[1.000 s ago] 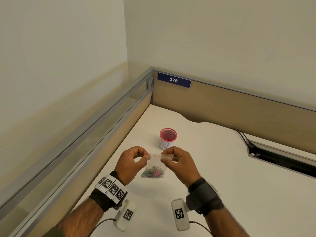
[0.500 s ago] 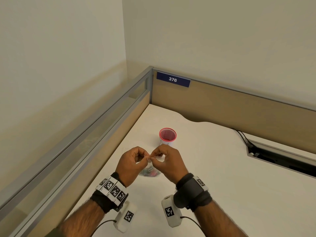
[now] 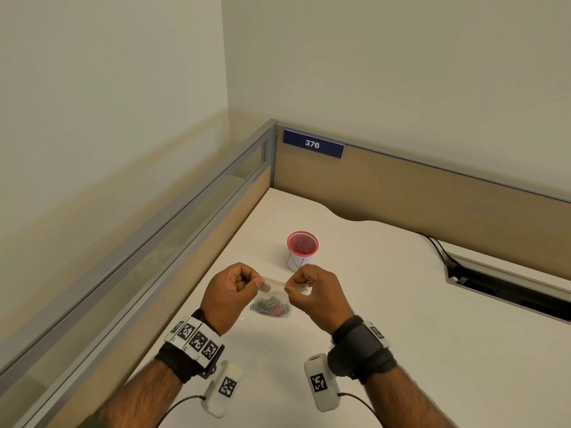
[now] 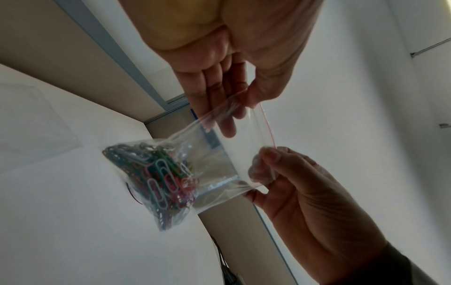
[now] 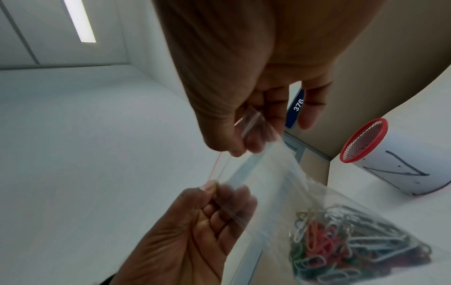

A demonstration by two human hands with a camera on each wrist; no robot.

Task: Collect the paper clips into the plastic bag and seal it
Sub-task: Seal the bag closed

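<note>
Pinching the top strip of a small clear zip bag [image 3: 272, 296] from either end, the left hand [image 3: 230, 296] and the right hand [image 3: 318, 293] hold it stretched between them above the white desk [image 3: 386, 319]. Each hand has thumb and forefinger closed on the strip, the other fingers curled loosely behind; the two hands are a little apart, with a short run of the strip showing between them. In the left wrist view the thin red line of the zip closure [image 4: 267, 127] runs from one pinch to the other. Below the strip the bag hangs slack, and the coloured paper clips [image 3: 272, 305] sit bunched in its bottom, red, green, blue and white ones tangled together. Whether the bag's bottom touches the desk cannot be told. Just beyond the bag, on the far side from the person, a white cup with a red rim [image 3: 302, 251] stands upright on the desk, with black pen strokes on its side. Farther beyond the bag, a blue plate marked 376 [image 3: 312, 144] is fixed to the tan partition [image 3: 432, 199].
</note>
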